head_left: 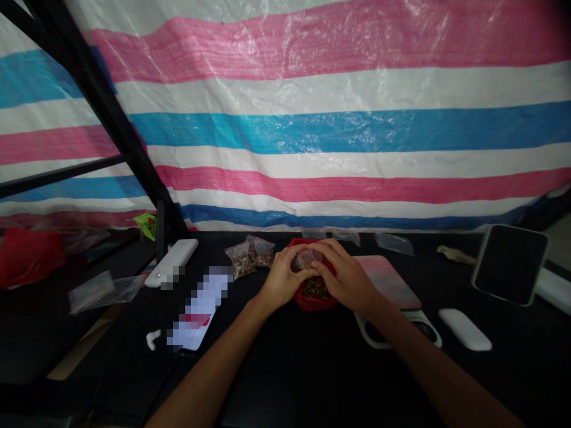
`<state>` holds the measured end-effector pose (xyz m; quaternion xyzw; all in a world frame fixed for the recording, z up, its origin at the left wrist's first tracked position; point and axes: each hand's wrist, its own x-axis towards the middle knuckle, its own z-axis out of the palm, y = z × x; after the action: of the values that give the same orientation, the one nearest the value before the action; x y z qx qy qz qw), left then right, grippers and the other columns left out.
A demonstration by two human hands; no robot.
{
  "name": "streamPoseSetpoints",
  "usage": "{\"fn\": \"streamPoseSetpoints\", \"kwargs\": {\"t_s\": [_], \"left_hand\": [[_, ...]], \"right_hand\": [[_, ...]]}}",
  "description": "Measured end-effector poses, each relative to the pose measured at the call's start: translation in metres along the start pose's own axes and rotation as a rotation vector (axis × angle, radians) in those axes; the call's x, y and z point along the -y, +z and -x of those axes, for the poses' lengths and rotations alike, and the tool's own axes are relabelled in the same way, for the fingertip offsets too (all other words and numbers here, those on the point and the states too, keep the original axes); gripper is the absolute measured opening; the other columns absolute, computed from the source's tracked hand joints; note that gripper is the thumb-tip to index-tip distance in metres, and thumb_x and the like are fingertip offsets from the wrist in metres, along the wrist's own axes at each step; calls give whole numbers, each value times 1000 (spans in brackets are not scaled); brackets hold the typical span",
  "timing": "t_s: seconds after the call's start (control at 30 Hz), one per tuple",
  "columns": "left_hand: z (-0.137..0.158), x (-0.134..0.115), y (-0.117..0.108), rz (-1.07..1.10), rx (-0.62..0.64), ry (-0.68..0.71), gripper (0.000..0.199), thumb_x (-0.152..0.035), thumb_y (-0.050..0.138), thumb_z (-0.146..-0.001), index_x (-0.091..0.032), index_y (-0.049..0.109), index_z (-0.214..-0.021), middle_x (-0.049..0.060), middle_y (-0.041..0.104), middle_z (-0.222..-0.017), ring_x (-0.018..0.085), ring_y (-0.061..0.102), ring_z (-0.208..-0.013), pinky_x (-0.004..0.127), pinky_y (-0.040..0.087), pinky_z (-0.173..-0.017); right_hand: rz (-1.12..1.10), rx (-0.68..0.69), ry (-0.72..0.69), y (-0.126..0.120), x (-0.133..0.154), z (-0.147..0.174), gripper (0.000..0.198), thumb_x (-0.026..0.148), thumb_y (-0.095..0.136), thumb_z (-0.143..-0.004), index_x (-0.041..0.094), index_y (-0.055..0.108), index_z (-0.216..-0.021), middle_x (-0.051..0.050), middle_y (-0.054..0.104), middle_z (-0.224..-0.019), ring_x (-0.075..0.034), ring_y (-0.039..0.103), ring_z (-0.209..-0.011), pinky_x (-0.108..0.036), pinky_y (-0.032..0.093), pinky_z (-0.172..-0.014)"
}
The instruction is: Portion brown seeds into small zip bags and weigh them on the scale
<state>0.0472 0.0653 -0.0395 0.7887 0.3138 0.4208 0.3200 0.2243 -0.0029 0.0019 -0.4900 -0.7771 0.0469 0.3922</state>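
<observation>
A striped tarp (339, 119) in pink, white and blue is hung across the far side, and a black metal frame (111, 125) is set slanting at the left. On the dark table (312, 380), two filled clear bags (250, 257) are laid left of centre, with a white oblong device (172, 262) and a phone (198, 309) further left. A white earbud (152, 339) is seen near the phone. At the right, a dark square tablet (510, 263) is propped, and a white case (464, 329) is placed nearer. A pink-covered scale (392, 291) is set between them.
</observation>
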Motion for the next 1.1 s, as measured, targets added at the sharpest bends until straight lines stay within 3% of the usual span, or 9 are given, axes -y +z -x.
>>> {"fn": "streamPoseSetpoints", "kwargs": {"t_s": [0.23, 0.37, 0.5, 0.7, 0.87, 1.03, 1.1], "left_hand": [[1, -1, -5, -207, 8, -9, 38, -40, 77, -88, -21, 66, -119, 6, 73, -113, 27, 64, -104, 41, 47, -93], [2, -8, -7, -291, 36, 42, 36, -41, 75, -90, -21, 66, -119, 7, 73, -112, 27, 64, -105, 41, 46, -93], [4, -9, -5, -231, -45, 36, 41, -40, 73, -90, -21, 59, -123, 7, 70, -118, 25, 64, -107, 40, 48, -96], [3, -9, -8, -201, -61, 5, 39, -44, 73, -90, -23, 58, -119, 7, 69, -116, 26, 65, -106, 40, 49, -96], [2, -14, -10, -153, -100, -36, 36, -47, 64, -97, -22, 54, -119, 7, 67, -111, 23, 66, -100, 37, 51, -91], [1, -25, -14, -261, -321, -240, 31, -50, 45, -103, -21, 51, -113, 9, 68, -102, 26, 69, -90, 40, 51, -82], [1, -29, -15, -334, -355, -342, 32, -52, 42, -103, -21, 50, -110, 11, 69, -99, 30, 70, -88, 42, 50, -78]], "right_hand": [[-20, 21, -122, 7, 0, 1, 39, 11, 40, -101, 26, 62, -131, -9, 64, -135, -22, 60, -129, -40, 49, -111], [54, 35, -47, 4, 3, 0, 35, 19, 46, -103, 26, 61, -134, -9, 67, -128, -24, 64, -118, -42, 52, -103], [76, 29, -1, 3, 4, 0, 30, 26, 48, -105, 26, 61, -131, -9, 69, -120, -25, 66, -111, -42, 54, -98], [40, -30, -88, 7, 1, 1, 38, 13, 40, -102, 26, 58, -134, -10, 61, -137, -24, 59, -128, -42, 48, -110], [53, -153, 49, 0, -7, -1, 43, 14, 40, -101, 25, 52, -140, -12, 60, -137, -26, 57, -129, -48, 46, -110], [247, 173, 72, -9, -13, -1, 32, 10, 53, -92, 24, 70, -114, -6, 74, -113, -26, 63, -106, -45, 43, -94], [287, 255, 55, -10, -12, -1, 27, 9, 59, -87, 24, 72, -105, -4, 77, -105, -26, 62, -104, -44, 38, -92]]}}
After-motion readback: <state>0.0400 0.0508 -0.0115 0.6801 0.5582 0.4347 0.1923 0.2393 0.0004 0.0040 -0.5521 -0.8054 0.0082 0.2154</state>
